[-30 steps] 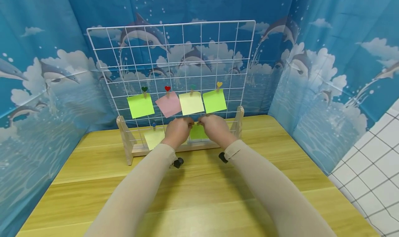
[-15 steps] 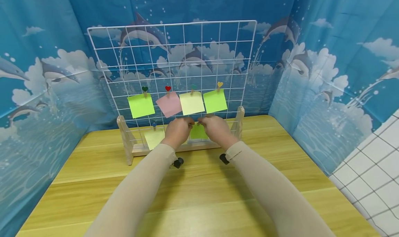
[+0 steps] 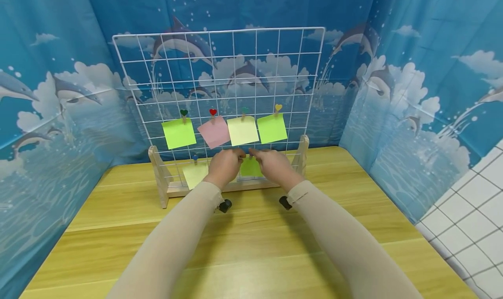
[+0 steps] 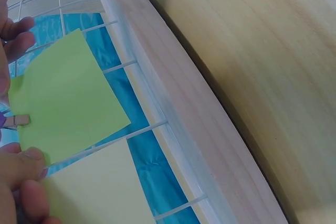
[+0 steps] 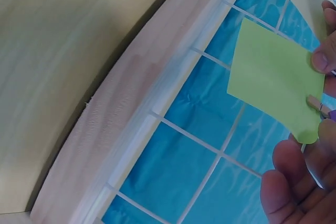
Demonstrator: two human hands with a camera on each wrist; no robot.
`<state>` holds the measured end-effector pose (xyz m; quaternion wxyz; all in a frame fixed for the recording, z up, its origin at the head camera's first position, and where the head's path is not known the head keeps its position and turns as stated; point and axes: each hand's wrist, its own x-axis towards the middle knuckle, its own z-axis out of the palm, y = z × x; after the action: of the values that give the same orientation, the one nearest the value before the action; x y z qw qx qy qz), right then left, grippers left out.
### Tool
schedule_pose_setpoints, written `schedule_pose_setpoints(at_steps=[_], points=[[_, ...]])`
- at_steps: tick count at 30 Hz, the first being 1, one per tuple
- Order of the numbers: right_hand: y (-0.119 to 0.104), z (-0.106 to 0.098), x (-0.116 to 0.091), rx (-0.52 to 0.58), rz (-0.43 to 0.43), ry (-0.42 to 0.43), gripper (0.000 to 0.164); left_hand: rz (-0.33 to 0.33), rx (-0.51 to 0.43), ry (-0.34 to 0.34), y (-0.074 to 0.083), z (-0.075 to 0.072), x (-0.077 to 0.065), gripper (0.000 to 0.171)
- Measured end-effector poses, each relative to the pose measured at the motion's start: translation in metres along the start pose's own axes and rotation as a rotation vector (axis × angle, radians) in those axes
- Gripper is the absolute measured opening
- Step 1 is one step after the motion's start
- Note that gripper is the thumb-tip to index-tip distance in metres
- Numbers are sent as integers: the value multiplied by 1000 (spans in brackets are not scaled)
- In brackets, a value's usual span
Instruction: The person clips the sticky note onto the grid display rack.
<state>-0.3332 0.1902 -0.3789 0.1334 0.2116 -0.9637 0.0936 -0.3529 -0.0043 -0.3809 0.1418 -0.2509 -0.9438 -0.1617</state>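
A green sticky note (image 3: 251,167) hangs on the lower part of the white wire grid (image 3: 251,78), with a small wooden clip (image 5: 315,103) with a purple top at its upper edge. My left hand (image 3: 225,164) pinches the note's left upper corner, its thumb (image 4: 32,161) on the front. My right hand (image 3: 274,164) is beside the clip at the note's right upper corner, its fingers (image 5: 289,161) loosely bent and apart. A pale yellow note (image 4: 100,184) hangs just left of the green one, partly hidden by my left hand in the head view.
Above, a row holds a green note (image 3: 178,134), a pink note (image 3: 214,132), a pale yellow note (image 3: 242,132) and another green note (image 3: 272,128) on heart-topped clips. Another yellow note (image 3: 194,176) hangs lower left. The grid stands in a wooden base (image 3: 251,184) on the table (image 3: 251,246).
My right hand has shifted slightly right, and its fingers have loosened near the clip. My left hand stays in place at the green note's corner.
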Motion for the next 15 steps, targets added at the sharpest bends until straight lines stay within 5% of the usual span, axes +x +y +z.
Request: schedule_pose_setpoints(at_steps=[15], points=[[11, -1, -1, 238, 56, -93, 48, 0, -30, -9, 0, -2, -4, 24]])
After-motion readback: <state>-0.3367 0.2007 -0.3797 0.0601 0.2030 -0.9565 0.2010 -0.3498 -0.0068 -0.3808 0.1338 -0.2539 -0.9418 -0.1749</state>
